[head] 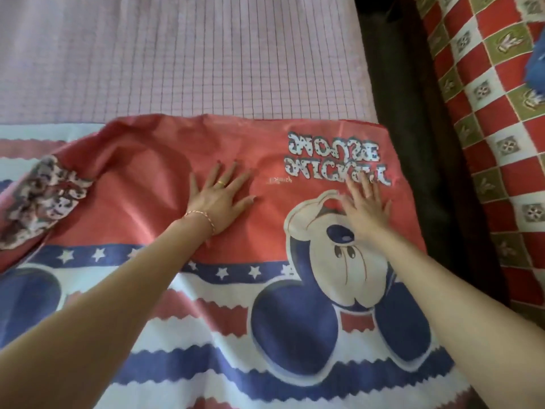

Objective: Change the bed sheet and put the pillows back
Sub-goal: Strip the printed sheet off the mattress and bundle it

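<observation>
Both palms down flat on the cartoon-print bed sheet (295, 290), fingers spread wide, pinching nothing: left hand (219, 199) on the plain red band, right hand (364, 206) over the top of the printed mouse face, just below the upside-down lettering. Pressed like this, most likely, to smooth the cloth and slide it up the bed without bunching it

Sheet only partly laid: covering the near part of the bed, red top edge ending partway up, with the pink checked mattress (182, 54) bare beyond it. Left portion of that edge folded over and rumpled, a speckled patch (41, 196) showing at the far left, so not yet flat there. Right edge reaching the side of the mattress, beside a dark gap (413, 143)

Across the gap, a red, white and olive checked cloth (486, 128) with something blue (536, 69) at the frame's edge on it; too cut off to identify. No pillows in view

Judged from this: spreading stage, roughly midway, with pulling up, evening out the left fold and replacing pillows left to do
</observation>
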